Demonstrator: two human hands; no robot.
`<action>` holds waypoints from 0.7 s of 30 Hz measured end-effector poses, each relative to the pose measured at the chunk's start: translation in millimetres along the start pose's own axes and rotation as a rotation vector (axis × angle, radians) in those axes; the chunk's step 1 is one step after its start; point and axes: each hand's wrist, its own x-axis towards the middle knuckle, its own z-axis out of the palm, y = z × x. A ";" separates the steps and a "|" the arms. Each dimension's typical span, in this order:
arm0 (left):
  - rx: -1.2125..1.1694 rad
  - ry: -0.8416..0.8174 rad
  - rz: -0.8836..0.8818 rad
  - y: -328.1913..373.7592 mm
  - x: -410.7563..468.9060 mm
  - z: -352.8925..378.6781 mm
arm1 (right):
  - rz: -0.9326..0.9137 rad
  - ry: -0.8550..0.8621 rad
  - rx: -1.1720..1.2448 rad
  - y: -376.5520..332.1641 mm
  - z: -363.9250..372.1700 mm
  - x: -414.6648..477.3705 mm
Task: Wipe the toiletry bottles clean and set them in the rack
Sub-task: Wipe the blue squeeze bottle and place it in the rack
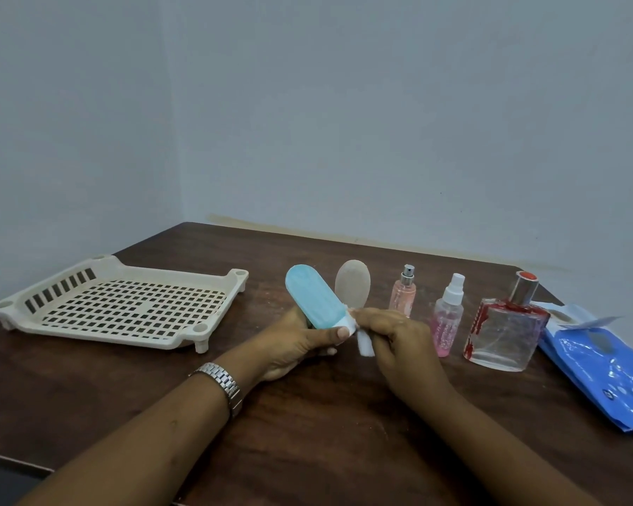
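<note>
Teal bottle (309, 299) is held up off the counter (307, 432), tilted with its white cap end lowest. The left hand (296, 345) is wrapped round its lower part, and the right hand (395, 341) is pinching a white wipe (362, 341) right against that cap. Cream rack (121, 304) sits well off to the left, while a beige bottle (352, 286), a silver-topped pink spray (402, 292), a white-topped pink spray (448, 315) and a square glass perfume bottle (501, 334) line up behind the hands, blue wipes pack (600, 363) at far right.
</note>
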 end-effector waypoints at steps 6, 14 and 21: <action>0.023 -0.005 0.020 0.7 -1.8 -0.2 | -0.105 -0.042 -0.011 -9.4 -2.4 -3.5; 0.045 -0.019 0.013 1.3 -0.9 -1.0 | -0.059 -0.046 -0.022 -13.9 -0.4 -4.4; 0.083 -0.024 0.007 0.3 0.6 -1.1 | 0.029 -0.021 0.015 -7.3 1.0 -0.8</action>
